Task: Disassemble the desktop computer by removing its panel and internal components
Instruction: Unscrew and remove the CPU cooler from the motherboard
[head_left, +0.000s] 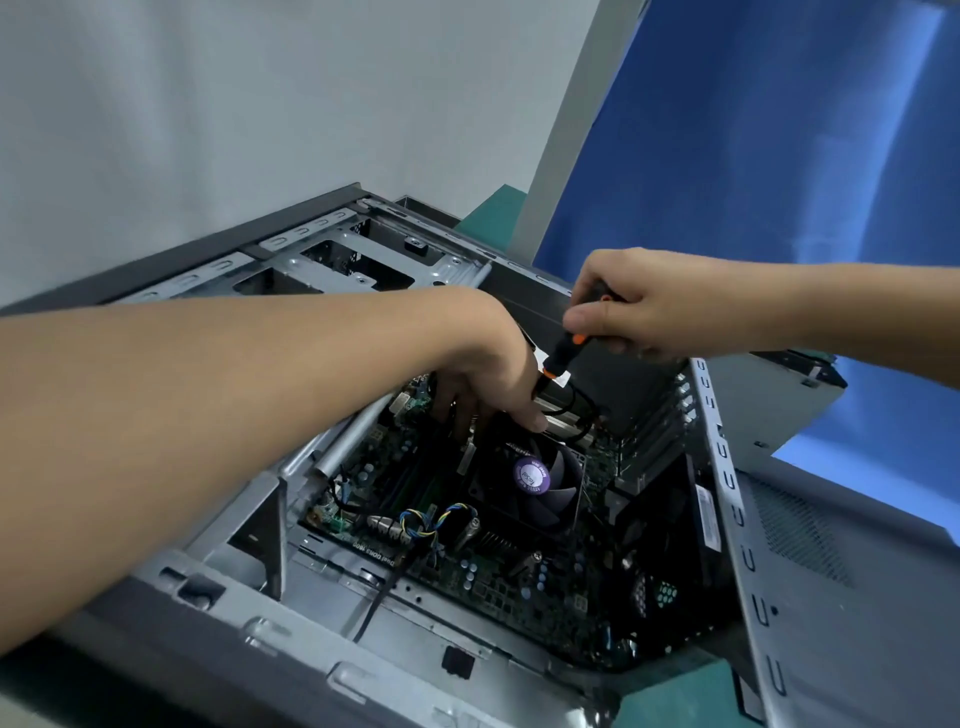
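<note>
Grey metal case (311, 649), green motherboard (493, 582), blue backdrop (753, 130).
Screwdriver (563, 353) black with orange bands; fan (556, 493) dark, round purple label; wires (431, 519) blue, yellow, black, twisted; mat (670, 696) teal; side panel (800, 530) grey, fine dot-perforated patch.

Pale grey wall (208, 104), slanting grey post (571, 130), glossy blue panel (753, 130), green tabletop (491, 218), soft even light

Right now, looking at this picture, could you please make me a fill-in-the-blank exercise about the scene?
The right hand grips a black and ____ screwdriver.
Beside the left hand, the fan bears a round ____ sticker.
In the computer case, near the fan, lies a twisted bundle of blue, black and ____ wires.
Missing words: orange, purple, yellow.
</note>
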